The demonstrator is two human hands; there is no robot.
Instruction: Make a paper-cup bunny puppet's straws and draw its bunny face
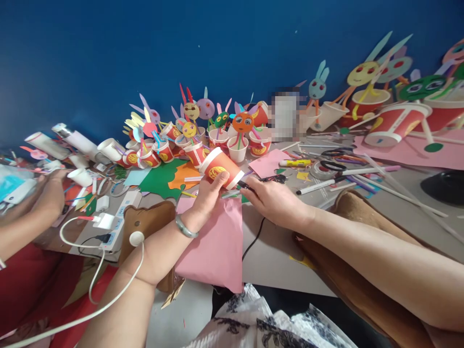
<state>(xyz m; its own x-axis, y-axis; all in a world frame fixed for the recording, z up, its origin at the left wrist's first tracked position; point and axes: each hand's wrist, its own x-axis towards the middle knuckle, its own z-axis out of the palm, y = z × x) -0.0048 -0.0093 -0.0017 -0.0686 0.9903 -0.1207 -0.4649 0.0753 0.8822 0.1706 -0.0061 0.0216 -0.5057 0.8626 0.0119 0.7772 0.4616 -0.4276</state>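
Observation:
A red and white paper cup (229,169) with a yellow emblem lies tilted in my left hand (210,193), whose thumb presses along its side. My right hand (270,200) is closed around a slim dark tool (243,185). Its tip is at the lower right end of the cup; whether it touches or enters the cup I cannot tell. The fingers hide most of the tool, so its kind is unclear. Pink paper (210,241) hangs over the table edge below the cup. Green paper (161,179) and orange paper (186,174) lie behind my left hand.
Paper-cup figures with round paper faces (242,123) stand along the blue wall. Pens (319,186), scissors (329,165), tape and a yellow cutter (295,163) lie at right. A power strip (121,217) with a white cable stands left. Another person's arm (39,208) reaches in there.

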